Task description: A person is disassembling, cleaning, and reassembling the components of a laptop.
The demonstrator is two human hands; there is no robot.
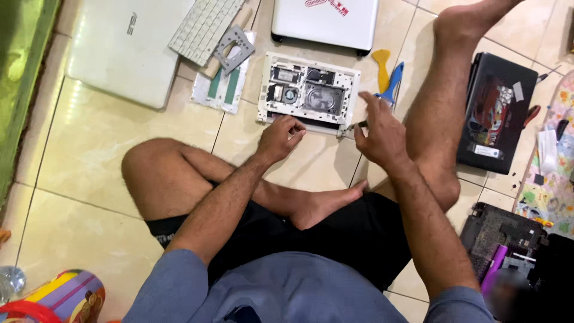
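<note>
The opened white plastic laptop base (308,93) lies on the tiled floor at twelve o'clock from my lap. My left hand (280,136) pinches its near edge; my right hand (378,136) grips a small screwdriver (357,126) at its three-o'clock corner. Blue and yellow pry tools (385,75) lie beyond.

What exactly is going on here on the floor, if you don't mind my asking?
A person sits on the tiled floor with an opened white laptop base, its insides exposed. The left hand rests at its near edge; the right hand holds a small tool at its near right corner. A detached keyboard, other laptops and plastic pry tools lie around.
</note>
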